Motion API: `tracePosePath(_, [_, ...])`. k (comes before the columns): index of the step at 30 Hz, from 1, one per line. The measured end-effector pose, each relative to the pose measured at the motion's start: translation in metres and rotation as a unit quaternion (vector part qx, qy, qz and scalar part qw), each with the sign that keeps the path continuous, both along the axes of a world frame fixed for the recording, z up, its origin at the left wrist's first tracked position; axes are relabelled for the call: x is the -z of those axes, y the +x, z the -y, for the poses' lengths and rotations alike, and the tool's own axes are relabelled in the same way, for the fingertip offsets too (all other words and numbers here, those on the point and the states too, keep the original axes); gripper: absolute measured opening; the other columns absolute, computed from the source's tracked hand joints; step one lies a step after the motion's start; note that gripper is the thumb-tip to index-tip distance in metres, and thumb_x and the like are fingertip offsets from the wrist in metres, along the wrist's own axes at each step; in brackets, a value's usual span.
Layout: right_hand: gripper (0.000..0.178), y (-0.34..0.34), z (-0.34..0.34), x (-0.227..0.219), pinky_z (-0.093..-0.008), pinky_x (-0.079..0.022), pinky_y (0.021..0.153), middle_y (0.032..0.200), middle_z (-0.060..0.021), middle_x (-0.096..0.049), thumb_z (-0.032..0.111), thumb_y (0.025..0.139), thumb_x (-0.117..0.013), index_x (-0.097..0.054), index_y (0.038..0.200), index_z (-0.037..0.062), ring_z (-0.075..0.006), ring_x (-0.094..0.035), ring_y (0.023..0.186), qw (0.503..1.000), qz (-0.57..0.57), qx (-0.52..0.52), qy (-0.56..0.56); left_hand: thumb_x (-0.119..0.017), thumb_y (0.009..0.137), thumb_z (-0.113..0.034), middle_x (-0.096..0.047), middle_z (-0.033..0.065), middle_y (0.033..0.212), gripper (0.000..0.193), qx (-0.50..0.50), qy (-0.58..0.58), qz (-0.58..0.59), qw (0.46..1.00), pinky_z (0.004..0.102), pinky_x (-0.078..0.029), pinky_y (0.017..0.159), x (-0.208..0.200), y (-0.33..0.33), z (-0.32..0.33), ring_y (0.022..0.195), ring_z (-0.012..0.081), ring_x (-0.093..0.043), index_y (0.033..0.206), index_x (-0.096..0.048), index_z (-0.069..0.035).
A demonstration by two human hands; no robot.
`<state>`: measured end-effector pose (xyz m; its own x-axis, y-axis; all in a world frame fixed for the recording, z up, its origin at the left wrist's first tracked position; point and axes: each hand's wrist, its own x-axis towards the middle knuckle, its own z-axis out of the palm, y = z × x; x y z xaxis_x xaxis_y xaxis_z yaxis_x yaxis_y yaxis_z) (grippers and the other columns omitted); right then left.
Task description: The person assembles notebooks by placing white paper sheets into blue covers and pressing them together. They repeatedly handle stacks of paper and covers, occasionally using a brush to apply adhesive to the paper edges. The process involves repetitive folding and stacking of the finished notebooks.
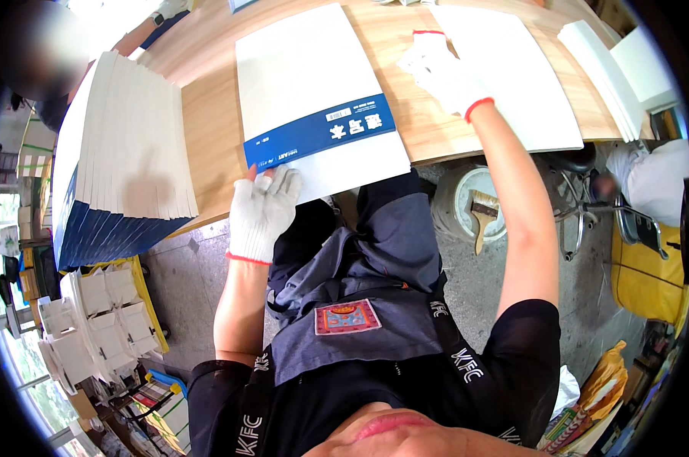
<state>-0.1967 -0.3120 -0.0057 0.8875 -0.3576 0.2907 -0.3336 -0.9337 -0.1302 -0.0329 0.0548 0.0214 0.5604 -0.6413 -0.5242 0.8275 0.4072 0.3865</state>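
A white drawing pad (310, 65) lies on the table in front of me, with a blue paper band (329, 129) across its lower part. My left hand (264, 213), in a white knit glove with a red cuff, is at the pad's near left corner. Its bare fingertips are closed at the left end of the band. To the right, my gloved right hand (447, 76) reaches over the edge of a white paper stack (527, 84). Glare washes out its fingers, and a red-edged white piece shows just beyond them; I cannot tell whether it is held.
A tall stack of pads (131, 145) with blue lower edges stands on the left of the wooden table (211, 114). More white paper (600, 76) lies at the right. Below the table are a bucket (466, 183) with a brush (482, 221) and a chair (577, 206).
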Motion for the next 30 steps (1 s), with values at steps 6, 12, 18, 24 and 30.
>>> tracePosePath(6, [0.036, 0.020, -0.017, -0.021, -0.0327, -0.049, 0.089, 0.118, -0.0095, -0.063, 0.037, 0.091, -0.065, -0.067, 0.122, 0.0190, -0.0204, -0.059, 0.107, 0.956, 0.046, -0.030, -0.288, -0.051, 0.094, -0.009, -0.059, 0.0105, 0.114, 0.016, -0.088, 0.114, 0.006, 0.990, 0.0544, -0.048, 0.100, 0.008, 0.021, 0.034, 0.115, 0.0310, -0.056, 0.110, -0.053, -0.007])
tracePosePath(12, [0.045, 0.055, -0.039, -0.030, -0.0323, -0.047, 0.088, 0.091, -0.0091, -0.071, 0.049, 0.096, -0.055, -0.067, 0.117, 0.0111, -0.0209, -0.063, 0.095, 0.963, -0.028, 0.189, 0.191, -0.054, 0.092, -0.012, -0.061, 0.0142, 0.112, 0.018, -0.037, 0.166, 0.064, 0.983, 0.0522, -0.058, 0.089, -0.011, 0.047, 0.060, 0.109, 0.0321, -0.062, 0.109, -0.053, -0.006])
tracePosePath(18, [0.043, 0.123, -0.024, 0.030, -0.0300, -0.050, 0.100, 0.132, -0.0118, -0.061, 0.022, 0.104, -0.046, -0.051, 0.136, -0.0054, -0.0180, -0.062, 0.114, 0.580, 0.143, -0.057, 0.800, -0.060, 0.091, -0.015, -0.062, 0.0115, 0.107, 0.018, -0.020, 0.200, 0.078, 0.976, 0.0472, -0.057, 0.084, -0.040, 0.066, 0.039, 0.096, 0.0289, -0.063, 0.107, -0.054, -0.008])
tracePosePath(24, [0.034, 0.090, -0.094, -0.043, -0.0259, -0.058, 0.078, 0.109, -0.0075, -0.067, 0.020, 0.100, -0.054, -0.054, 0.128, 0.0005, -0.0134, -0.068, 0.092, 0.642, 0.263, -0.081, 0.715, -0.063, 0.090, -0.011, -0.056, 0.0172, 0.116, 0.038, -0.039, 0.127, 0.208, 0.969, 0.0528, -0.057, 0.090, -0.099, 0.048, -0.001, 0.109, 0.0333, -0.061, 0.122, -0.046, -0.001])
tracePosePath(30, [0.042, 0.127, -0.152, -0.136, -0.0354, -0.060, 0.085, 0.126, -0.0156, -0.060, 0.020, 0.103, -0.047, -0.041, 0.141, 0.0027, -0.0220, -0.066, 0.109, 0.572, 0.340, -0.206, 0.718, -0.070, 0.088, -0.033, -0.058, 0.0183, 0.112, 0.067, -0.064, 0.181, 0.523, 0.830, 0.0362, -0.054, 0.087, -0.169, 0.054, -0.105, 0.099, 0.0247, -0.062, 0.136, -0.044, 0.006])
